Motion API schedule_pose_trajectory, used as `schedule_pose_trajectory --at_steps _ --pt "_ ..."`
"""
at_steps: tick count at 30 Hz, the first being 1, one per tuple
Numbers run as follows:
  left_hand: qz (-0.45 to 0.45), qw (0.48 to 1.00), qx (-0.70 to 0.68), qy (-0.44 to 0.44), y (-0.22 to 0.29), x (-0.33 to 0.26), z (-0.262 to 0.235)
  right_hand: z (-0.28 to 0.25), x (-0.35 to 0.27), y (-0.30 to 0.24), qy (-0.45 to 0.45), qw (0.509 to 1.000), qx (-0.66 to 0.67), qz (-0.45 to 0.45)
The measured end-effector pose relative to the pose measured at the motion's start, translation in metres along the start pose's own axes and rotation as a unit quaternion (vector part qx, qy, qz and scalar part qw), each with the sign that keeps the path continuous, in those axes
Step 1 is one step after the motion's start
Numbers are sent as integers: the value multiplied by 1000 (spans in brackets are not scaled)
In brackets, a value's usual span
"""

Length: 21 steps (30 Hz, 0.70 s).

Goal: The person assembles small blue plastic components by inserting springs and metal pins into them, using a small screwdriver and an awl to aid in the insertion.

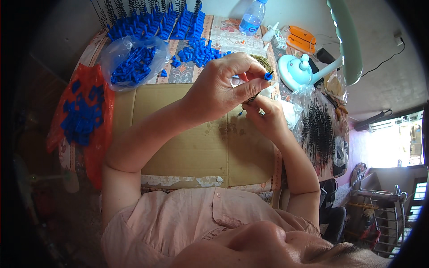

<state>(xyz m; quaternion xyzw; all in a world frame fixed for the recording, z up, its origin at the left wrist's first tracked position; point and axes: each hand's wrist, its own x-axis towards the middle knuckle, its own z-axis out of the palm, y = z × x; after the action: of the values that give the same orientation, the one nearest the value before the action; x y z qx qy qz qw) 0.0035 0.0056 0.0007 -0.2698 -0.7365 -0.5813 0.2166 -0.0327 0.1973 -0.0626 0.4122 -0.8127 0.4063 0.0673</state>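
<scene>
Over the right part of a flattened cardboard sheet (178, 138), my two hands are close together. My left hand (219, 85) is closed in a pinch on a small blue plastic piece (268, 76), with a thin dark tip sticking up out of it. Below that piece, a black coil spring (253, 97) runs down between the hands. The fingers of my right hand (268, 117) are closed round the spring's lower part, and a small blue tip (241, 112) pokes out beside them. My fingers hide how the spring and blue piece meet.
Blue parts fill a clear bag (134, 67) and a red bag (85, 111) at left. Loose blue pieces (196, 52) and blue stands with springs (156, 27) lie behind. At right are a lamp (296, 71), black springs (318, 129) and a bottle (251, 20).
</scene>
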Motion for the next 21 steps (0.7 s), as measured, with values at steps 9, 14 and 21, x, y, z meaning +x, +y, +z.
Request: schedule_pose_trajectory --at_steps 9,14,21 --pt "-5 1000 -5 -10 -2 -1 1 0 0 -1 3 1000 8 4" --pt "-12 1000 -5 -14 -2 0 1 -1 0 -2 0 1000 6 8" --pt "-18 999 -20 -19 -5 -1 1 -1 1 -3 1 1000 9 8"
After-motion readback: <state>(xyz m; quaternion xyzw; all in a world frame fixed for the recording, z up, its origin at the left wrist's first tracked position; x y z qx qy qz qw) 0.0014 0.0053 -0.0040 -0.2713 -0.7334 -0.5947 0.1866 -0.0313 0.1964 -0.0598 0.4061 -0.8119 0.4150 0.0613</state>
